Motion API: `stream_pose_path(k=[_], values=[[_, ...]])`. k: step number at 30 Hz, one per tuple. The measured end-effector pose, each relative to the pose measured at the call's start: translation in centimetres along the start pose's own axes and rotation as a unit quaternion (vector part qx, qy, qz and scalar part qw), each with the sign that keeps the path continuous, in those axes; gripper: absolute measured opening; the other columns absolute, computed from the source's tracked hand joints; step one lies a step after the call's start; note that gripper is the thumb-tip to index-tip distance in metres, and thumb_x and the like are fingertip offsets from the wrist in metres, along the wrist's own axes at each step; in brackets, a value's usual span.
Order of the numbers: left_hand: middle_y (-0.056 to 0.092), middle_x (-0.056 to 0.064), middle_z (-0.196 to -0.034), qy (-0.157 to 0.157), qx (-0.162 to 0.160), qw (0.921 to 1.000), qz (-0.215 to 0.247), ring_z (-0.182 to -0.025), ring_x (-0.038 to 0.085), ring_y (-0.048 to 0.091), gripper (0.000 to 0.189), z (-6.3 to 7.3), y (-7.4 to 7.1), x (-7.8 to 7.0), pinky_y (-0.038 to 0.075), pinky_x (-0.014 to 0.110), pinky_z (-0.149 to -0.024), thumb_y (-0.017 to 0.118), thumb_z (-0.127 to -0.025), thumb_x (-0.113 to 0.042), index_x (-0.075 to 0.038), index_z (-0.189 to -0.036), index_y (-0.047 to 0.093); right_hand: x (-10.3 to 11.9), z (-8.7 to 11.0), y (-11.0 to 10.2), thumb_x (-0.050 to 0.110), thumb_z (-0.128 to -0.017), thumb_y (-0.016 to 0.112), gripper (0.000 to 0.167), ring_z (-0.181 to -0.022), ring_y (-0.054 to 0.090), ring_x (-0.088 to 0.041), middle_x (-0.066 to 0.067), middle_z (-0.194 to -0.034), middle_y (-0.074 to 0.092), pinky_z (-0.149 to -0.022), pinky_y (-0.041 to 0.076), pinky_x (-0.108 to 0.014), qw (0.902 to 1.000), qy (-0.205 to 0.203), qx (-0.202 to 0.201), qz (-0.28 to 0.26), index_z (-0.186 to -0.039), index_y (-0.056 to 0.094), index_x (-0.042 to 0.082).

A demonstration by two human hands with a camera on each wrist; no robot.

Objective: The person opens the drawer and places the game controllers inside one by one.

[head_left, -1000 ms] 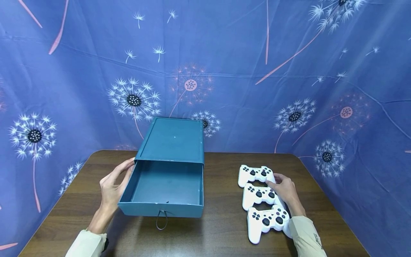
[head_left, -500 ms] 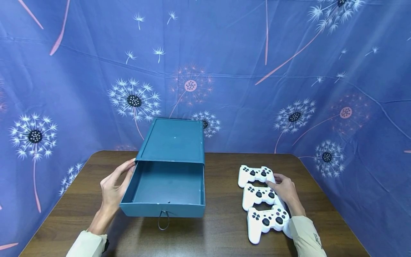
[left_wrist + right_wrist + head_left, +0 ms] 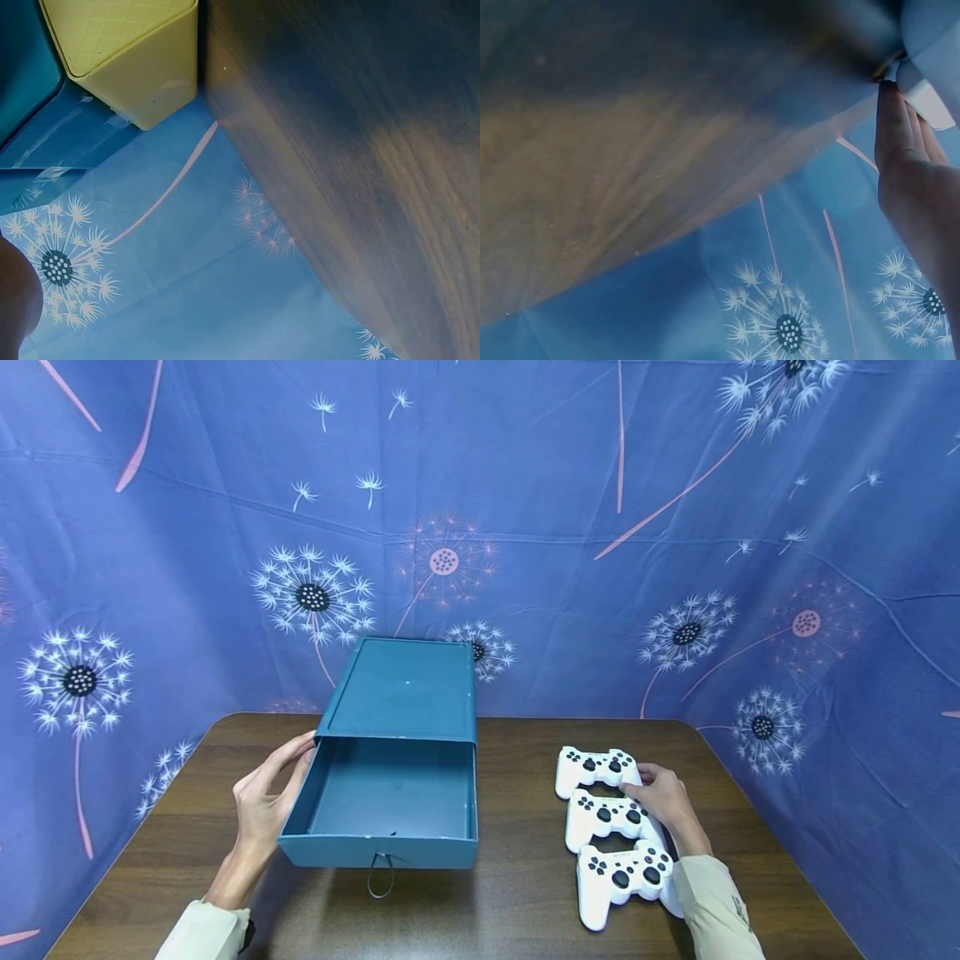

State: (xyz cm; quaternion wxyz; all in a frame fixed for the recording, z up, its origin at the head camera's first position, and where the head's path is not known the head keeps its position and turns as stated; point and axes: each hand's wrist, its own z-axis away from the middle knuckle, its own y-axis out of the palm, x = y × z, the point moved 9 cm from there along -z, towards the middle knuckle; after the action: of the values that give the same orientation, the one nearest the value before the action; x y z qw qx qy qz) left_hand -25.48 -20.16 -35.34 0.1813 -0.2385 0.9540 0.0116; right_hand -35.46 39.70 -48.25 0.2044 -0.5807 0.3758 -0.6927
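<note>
Nothing visibly shifts: left hand [image 3: 262, 793], fingers nearly straight, touches box [image 3: 405, 689]; right hand [image 3: 667, 802] pinches far controller [image 3: 596, 762]. Drawer [image 3: 420, 853] out, controllers [image 3: 611, 814] outside.

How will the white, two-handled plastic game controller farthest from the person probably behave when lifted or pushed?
The farthest white controller should stay stiff, as its shell looks like moulded plastic. It may be slightly slippery, since the white surface looks smooth. Resting on the brown wooden table, it seems unlikely to roll, because its shape is broad.
</note>
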Motion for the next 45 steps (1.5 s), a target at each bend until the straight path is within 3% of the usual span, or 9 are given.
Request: stream_pose_path(k=[4, 14, 29, 39, 45], values=[[0.073, 0.029, -0.104, 0.001, -0.002, 1.0, -0.001, -0.105, -0.001, 0.068, 0.026, -0.01, 0.01, -0.07, 0.053, 0.014, -0.088, 0.07, -0.088, 0.016, 0.015, -0.114, 0.071, 0.27, -0.04, -0.01, 0.015, -0.092, 0.075, 0.064, -0.122, 0.054, -0.052, -0.039, -0.132, 0.055, -0.103, 0.045, -0.061, 1.0, 0.006, 0.005, 0.006, -0.14, 0.048, -0.018], [0.073, 0.029, -0.103, 0.001, -0.003, 1.0, -0.001, -0.104, -0.001, 0.068, 0.024, 0.06, -0.04, 0.0, 0.053, 0.015, -0.087, 0.071, -0.09, 0.013, 0.015, -0.114, 0.07, 0.49, -0.36, -0.24, 0.015, -0.092, 0.078, 0.06, -0.118, 0.057, -0.049, -0.037, -0.128, 0.06, -0.101, 0.046, -0.059, 0.9999, -0.002, 0.006, 0.012, -0.138, 0.053, -0.015], [0.073, 0.03, -0.101, 0.004, -0.008, 1.0, 0.004, -0.104, -0.001, 0.068, 0.028, 0.01, -0.03, -0.16, 0.053, 0.015, -0.088, 0.069, -0.101, -0.009, 0.016, -0.113, 0.07, 0.39, -0.46, 0.09, 0.016, -0.092, 0.079, 0.067, -0.121, 0.057, -0.05, -0.035, -0.13, 0.061, -0.104, 0.045, -0.06, 0.9993, -0.037, 0.0, 0.006, -0.142, 0.049, -0.016], [0.073, 0.031, -0.101, -0.001, -0.007, 1.0, 0.005, -0.104, -0.001, 0.068, 0.023, 0.0, -0.05, -0.16, 0.053, 0.015, -0.087, 0.07, -0.092, 0.011, 0.015, -0.114, 0.07, -0.1, -0.43, 0.03, 0.018, -0.091, 0.081, 0.067, -0.118, 0.06, -0.05, -0.034, -0.128, 0.063, -0.099, 0.049, -0.06, 0.9985, -0.052, -0.017, 0.006, -0.14, 0.051, -0.017], [0.072, 0.032, -0.1, 0.002, -0.008, 1.0, 0.0, -0.104, -0.002, 0.068, 0.022, -0.16, -0.02, -0.44, 0.053, 0.015, -0.088, 0.07, -0.091, 0.013, 0.016, -0.113, 0.07, 0.22, -0.18, -0.17, 0.015, -0.09, 0.081, 0.067, -0.117, 0.061, -0.051, -0.035, -0.127, 0.063, -0.099, 0.05, -0.06, 0.9976, -0.06, -0.033, 0.01, -0.14, 0.051, -0.018]])
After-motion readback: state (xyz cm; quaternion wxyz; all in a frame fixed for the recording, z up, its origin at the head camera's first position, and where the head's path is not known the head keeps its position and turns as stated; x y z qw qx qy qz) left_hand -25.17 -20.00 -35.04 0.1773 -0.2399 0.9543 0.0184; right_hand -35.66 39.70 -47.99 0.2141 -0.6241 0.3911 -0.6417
